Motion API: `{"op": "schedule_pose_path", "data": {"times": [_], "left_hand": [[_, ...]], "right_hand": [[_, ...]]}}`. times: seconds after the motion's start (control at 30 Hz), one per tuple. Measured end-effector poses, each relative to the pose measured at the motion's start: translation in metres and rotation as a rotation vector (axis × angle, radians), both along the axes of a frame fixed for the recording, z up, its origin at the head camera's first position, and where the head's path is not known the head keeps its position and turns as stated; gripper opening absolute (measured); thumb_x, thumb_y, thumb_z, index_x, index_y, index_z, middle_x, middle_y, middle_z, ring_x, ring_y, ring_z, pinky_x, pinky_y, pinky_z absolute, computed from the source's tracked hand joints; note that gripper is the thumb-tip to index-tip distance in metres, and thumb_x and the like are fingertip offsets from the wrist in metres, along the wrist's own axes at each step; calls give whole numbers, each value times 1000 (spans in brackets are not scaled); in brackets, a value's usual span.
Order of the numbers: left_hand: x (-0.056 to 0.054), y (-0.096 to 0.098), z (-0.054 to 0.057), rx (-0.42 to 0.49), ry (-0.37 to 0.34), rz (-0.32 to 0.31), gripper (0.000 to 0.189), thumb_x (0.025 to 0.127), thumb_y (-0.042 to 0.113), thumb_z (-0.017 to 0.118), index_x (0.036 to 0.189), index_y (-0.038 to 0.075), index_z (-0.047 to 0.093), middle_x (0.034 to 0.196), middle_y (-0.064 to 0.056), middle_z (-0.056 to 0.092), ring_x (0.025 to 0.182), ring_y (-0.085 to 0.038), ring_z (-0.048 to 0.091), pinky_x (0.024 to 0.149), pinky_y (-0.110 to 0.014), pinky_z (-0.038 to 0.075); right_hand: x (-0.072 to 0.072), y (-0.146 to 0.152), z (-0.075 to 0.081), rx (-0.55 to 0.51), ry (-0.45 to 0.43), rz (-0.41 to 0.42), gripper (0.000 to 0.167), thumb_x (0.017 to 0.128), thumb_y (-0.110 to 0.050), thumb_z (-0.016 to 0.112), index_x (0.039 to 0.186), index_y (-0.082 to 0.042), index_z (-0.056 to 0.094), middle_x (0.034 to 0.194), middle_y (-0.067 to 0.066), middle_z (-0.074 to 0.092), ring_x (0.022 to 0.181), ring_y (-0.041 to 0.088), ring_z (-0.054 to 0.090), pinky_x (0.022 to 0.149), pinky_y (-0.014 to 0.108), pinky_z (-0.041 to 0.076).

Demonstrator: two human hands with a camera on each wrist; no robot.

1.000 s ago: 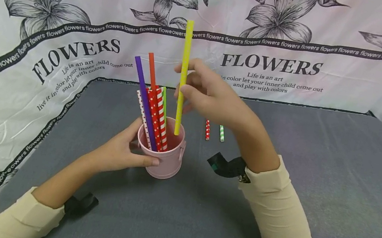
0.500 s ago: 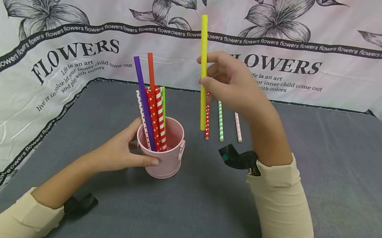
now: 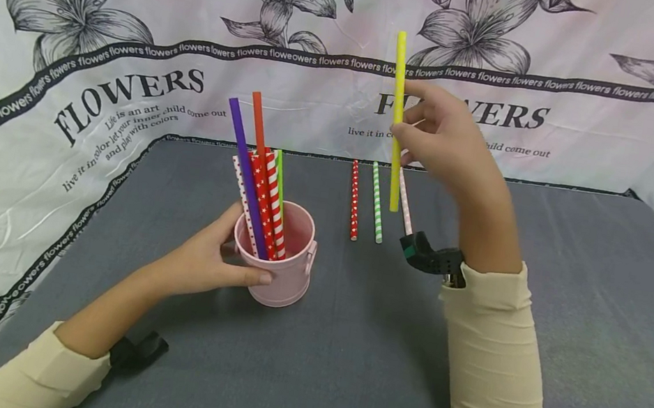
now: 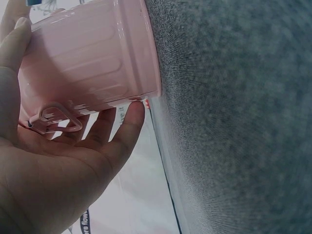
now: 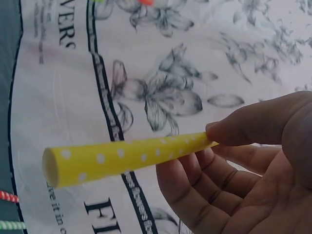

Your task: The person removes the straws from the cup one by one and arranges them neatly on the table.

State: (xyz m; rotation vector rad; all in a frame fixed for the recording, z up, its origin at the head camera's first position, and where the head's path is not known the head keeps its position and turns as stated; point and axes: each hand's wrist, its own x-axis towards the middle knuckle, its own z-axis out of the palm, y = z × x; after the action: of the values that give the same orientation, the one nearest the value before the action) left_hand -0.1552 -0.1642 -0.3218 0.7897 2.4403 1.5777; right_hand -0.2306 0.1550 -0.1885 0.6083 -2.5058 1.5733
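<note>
Head view: R hand (image 3: pixel 447 137) pinches yellow straw (image 3: pixel 399 119), upper ctr-right; if pinch slackens, straw could prob. swivel/drop. Near vert., top tipped slightly L.

L wrist: L hand (image 4: pixel 63 170) curled round pink bucket (image 4: pixel 78 63), upper L; slack hold might let it tip.

R wrist: thumb + fingers clamped on straw; long axis approx. horiz., near end aimed L.

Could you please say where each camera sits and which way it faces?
Head: worn on the head, facing forward and down at the bucket and yellow straw; left hand, right hand and sleeves show.
Left wrist: on that wrist, facing the bucket and tabletop; left hand shows.
Right wrist: on that wrist, facing the yellow straw and backdrop; right hand shows.
Head and right wrist share the yellow straw.
</note>
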Motion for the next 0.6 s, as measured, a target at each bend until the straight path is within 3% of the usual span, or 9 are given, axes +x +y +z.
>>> {"op": "schedule_pose_path", "data": {"times": [0.3,0.6], "left_hand": [[-1,-1,-1,-10,3,2,97,80,23,86,155,24,24,146,-2,45,131,-27,47,98,-54,49],[-1,-1,-2,-10,7,1,95,81,23,85,154,23,25,146,-2,44,131,-28,46,97,-54,50]], "right_hand": [[-12,22,-6,16,-61,-77,56,96,-2,59,150,-12,46,107,18,58,82,22,60,62,28,57],[-20,38,-13,131,-79,-169,57,98,-5,57,153,-12,42,118,23,60,87,23,61,63,24,55]]}}
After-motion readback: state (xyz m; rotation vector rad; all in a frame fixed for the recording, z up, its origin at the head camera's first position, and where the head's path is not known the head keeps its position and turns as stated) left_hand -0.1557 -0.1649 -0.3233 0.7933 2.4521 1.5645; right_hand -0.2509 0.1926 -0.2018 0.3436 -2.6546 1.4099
